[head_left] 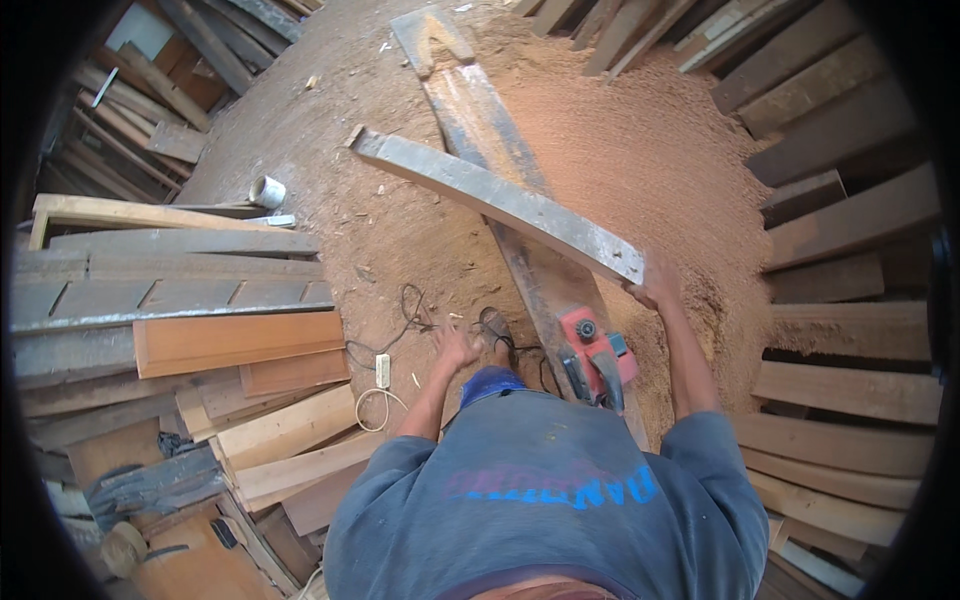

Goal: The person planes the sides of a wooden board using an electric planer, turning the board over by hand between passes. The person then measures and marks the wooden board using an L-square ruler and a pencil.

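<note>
A long grey wooden beam (500, 198) lies slanted across a wide worn plank (480, 115), its far end sticking out past the plank's left edge. My right hand (655, 283) is closed around the near right end of this beam. In front of my body, my left hand (457, 343) hangs with nothing in it, fingers spread, over the ground near my foot. A red electric planer (597, 355) with a black knob rests on the near part of the plank, below the beam and between my arms. How my right fingers wrap underneath is partly hidden.
Sawdust (640, 150) covers the ground right of the plank. A black cord (408, 312) and a white socket block (382, 370) lie by my left arm. Stacked boards (240, 343) fill the left side, more boards (850, 330) the right. A white can (267, 191) stands farther off.
</note>
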Demonstrator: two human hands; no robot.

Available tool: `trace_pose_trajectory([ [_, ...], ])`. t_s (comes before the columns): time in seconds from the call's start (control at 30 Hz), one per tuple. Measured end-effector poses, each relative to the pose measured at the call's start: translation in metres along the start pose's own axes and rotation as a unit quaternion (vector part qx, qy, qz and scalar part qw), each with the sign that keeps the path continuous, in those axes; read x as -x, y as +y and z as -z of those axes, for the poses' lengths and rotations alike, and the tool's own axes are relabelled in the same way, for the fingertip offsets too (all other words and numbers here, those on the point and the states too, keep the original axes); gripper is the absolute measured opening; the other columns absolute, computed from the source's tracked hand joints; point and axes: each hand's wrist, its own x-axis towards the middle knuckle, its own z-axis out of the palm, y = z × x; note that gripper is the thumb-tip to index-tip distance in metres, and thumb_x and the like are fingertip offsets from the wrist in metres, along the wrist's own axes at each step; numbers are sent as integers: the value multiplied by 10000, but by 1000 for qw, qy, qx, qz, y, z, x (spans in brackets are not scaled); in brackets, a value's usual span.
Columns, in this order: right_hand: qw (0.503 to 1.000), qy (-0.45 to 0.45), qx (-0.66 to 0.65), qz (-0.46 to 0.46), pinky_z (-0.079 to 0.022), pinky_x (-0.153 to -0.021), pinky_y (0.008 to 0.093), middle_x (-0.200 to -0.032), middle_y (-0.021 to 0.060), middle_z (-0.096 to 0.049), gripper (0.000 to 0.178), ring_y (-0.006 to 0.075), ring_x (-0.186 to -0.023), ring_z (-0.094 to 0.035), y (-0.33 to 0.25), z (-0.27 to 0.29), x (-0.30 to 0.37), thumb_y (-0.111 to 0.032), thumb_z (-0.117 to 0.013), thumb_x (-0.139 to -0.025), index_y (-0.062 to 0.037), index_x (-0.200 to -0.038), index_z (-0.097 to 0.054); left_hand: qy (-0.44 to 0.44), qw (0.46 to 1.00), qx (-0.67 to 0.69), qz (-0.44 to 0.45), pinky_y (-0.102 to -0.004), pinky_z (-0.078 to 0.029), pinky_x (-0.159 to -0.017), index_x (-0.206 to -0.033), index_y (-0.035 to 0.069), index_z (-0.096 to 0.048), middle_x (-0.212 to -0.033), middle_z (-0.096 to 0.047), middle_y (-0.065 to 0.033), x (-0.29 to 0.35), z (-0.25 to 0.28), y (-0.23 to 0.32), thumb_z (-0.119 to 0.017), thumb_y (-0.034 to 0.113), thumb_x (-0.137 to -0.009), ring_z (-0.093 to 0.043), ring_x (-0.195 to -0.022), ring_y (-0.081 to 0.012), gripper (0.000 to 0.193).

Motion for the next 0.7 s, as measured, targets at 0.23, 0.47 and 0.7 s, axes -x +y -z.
trace_pose_trajectory([
  [0.23,996,19,-83,4,-469,-996,493,-1245,262,-624,859,422,-1198,-580,-6,-27,17,-460,-898,-641,-11,-1289,-557,-109,993,35,-14,-588,-212,-1226,-1494,131,-521,-1558,-405,-298,36,-56,-6,-656,514,-886,-305,-1478,-490,731],
  [0.47,877,-116,-465,-39,-527,-963,391,-1204,189,-706,713,296,-1116,-681,57,-59,-16,-482,-783,-841,22,-1315,-613,43,989,80,-115,-566,-310,-1155,-1374,86,-599,-1452,-509,-299,23,-18,40,-686,459,-869,-411,-1387,-485,634],
  [0.7,817,-172,-550,-2,-547,-846,333,-1065,113,-745,476,185,-939,-693,1,39,37,-376,-609,-1009,46,-1215,-687,-58,838,511,-180,-488,-477,-1063,-1485,63,-460,-1410,-579,-216,25,41,122,-671,508,-907,-603,-1252,-375,759],
])
